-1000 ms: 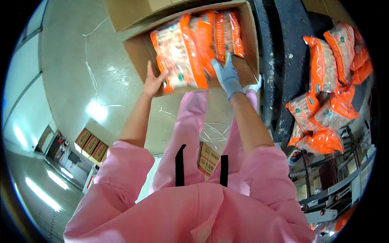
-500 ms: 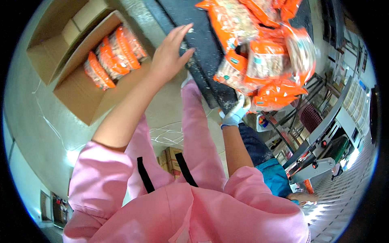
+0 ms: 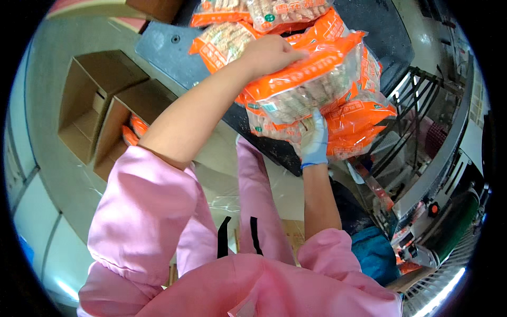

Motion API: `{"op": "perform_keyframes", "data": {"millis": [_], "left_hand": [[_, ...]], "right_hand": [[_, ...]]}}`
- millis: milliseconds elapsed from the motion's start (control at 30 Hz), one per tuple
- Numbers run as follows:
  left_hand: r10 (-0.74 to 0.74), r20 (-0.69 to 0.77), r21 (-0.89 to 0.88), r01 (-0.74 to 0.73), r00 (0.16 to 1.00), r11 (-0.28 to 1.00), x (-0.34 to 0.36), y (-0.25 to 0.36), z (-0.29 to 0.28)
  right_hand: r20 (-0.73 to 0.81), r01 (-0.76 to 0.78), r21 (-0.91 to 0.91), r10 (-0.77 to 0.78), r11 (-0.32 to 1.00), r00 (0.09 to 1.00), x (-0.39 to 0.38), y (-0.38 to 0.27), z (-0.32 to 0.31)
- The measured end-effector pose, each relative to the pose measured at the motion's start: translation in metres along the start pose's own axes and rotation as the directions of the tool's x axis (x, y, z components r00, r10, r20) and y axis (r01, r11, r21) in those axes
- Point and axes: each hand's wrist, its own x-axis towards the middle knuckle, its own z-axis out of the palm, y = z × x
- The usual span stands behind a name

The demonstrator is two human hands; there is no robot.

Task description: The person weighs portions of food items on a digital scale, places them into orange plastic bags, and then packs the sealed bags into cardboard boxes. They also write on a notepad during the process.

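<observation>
An orange-and-clear plastic bag [image 3: 311, 90] packed with pale, knobbly pieces is tilted on a pile of similar bags [image 3: 362, 121]. My bare left hand [image 3: 272, 55] is closed at the bag's upper orange edge, its fingertips partly hidden. My right hand [image 3: 315, 138], in a white and light-blue glove, grips the same bag's lower edge from the near side; the thumb shows and the other fingers are mostly hidden beneath. More bags [image 3: 224, 45] lie beyond my left hand. The pile rests on a black tabletop [image 3: 377, 34].
On the floor to the left, an open cardboard box [image 3: 113, 150] holds orange bags [image 3: 138, 126], partly behind my left forearm. Another open box [image 3: 87, 105] stands beside it. A person in teal clothing [image 3: 372, 253] is close at right, near metal racks and machinery [image 3: 443, 227].
My left hand has moved from the table's near edge, beside the box, onto a bag in the pile. My right hand has come up to that bag's lower edge. The view has shifted.
</observation>
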Motion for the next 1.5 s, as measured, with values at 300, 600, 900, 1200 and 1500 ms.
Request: {"op": "perform_keyframes", "data": {"millis": [300, 600, 900, 1200, 1500], "left_hand": [[0.454, -0.619, 0.731, 0.260, 0.641, 0.631, 0.115, 0.020, -0.077], [0.458, -0.254, 0.349, -0.361, 0.852, 0.865, 0.112, -0.041, -0.088], [0.021, -0.644, 0.112, 0.067, 0.765, 0.991, -0.011, -0.049, -0.001], [-0.243, -0.812, -0.398, -0.199, 0.530, 0.895, -0.318, -0.150, 0.033], [-0.936, -0.281, -0.959, -0.093, 0.212, 0.267, -0.703, -0.324, 0.122]], "right_hand": [[-0.128, 0.087, -0.111, -0.101, 0.990, 0.987, -0.003, 0.008, 0.037], [-0.205, 0.128, 0.007, -0.124, 0.992, 0.971, 0.004, 0.035, 0.064], [0.038, 0.076, 0.039, -0.078, 0.996, 0.996, 0.017, 0.041, 0.024], [0.524, 0.018, -0.315, 0.159, 0.949, 0.837, -0.131, 0.063, 0.061], [0.621, 0.129, -0.768, 0.682, 0.627, 0.386, -0.223, 0.301, 0.291]]}}
